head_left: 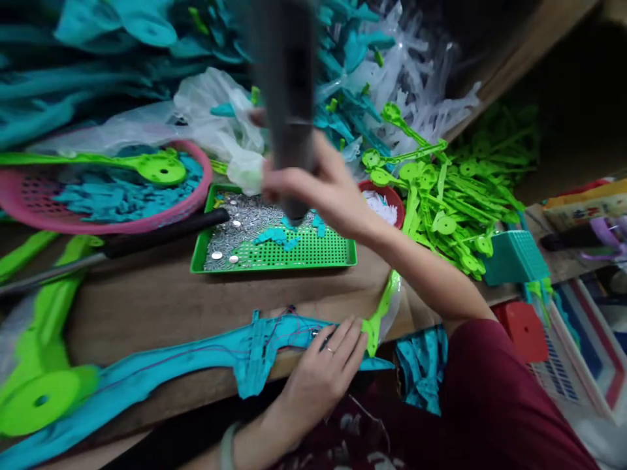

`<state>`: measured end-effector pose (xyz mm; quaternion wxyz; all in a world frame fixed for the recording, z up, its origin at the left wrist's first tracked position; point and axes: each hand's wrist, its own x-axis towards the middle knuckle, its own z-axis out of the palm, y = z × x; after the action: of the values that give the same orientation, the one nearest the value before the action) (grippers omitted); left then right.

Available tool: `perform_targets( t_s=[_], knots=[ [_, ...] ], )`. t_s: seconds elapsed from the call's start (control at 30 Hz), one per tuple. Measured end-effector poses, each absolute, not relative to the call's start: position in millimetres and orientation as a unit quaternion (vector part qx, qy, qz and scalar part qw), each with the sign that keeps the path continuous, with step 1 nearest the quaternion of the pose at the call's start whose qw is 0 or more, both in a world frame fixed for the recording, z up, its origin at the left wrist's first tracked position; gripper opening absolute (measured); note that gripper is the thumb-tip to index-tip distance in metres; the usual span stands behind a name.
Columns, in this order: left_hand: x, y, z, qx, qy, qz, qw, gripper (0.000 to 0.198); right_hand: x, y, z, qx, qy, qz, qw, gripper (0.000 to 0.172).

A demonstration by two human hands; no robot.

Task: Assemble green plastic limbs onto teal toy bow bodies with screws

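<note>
A long blue plastic shell [196, 356] lies along the table's front edge, with thin red and dark wires running inside it. My left hand [328, 365] is closed over its right end, pressing it down; a small dark piece shows by the fingers. Touching that end is a bright green plastic part [385, 313]. My right hand [313, 183] is raised above the table, its fingers wrapped round a dark grey upright electric screwdriver [294, 98], which is blurred. Below it sits a green tray [274, 266] holding many small screws [230, 232] and blue plastic bits [277, 238].
A pink basket [196, 196] of blue pieces stands at left, near a black-handled rod [166, 232]. Blue shells [98, 85] are heaped behind. Green parts [445, 196] pile up at right, beside a red bowl [394, 199] and a teal basket [514, 258].
</note>
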<state>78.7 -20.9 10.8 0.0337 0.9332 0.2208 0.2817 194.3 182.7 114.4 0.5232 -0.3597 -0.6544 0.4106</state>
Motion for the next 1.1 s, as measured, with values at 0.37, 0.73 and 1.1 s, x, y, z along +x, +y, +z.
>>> perform_targets(
  t_s=[0.37, 0.73, 1.1],
  knots=[
    [71, 151, 37, 0.966, 0.095, 0.234, 0.053, 0.043, 253, 146, 101, -0.463, -0.522, 0.264, 0.666, 0.027],
    [51, 112, 54, 0.968, 0.174, 0.18, -0.003, 0.048, 246, 161, 58, -0.453, -0.479, 0.335, 0.674, 0.035],
    [92, -23, 5, 0.929, 0.201, 0.297, 0.093, 0.042, 242, 170, 36, -0.482, -0.487, 0.325, 0.652, 0.047]
  ],
)
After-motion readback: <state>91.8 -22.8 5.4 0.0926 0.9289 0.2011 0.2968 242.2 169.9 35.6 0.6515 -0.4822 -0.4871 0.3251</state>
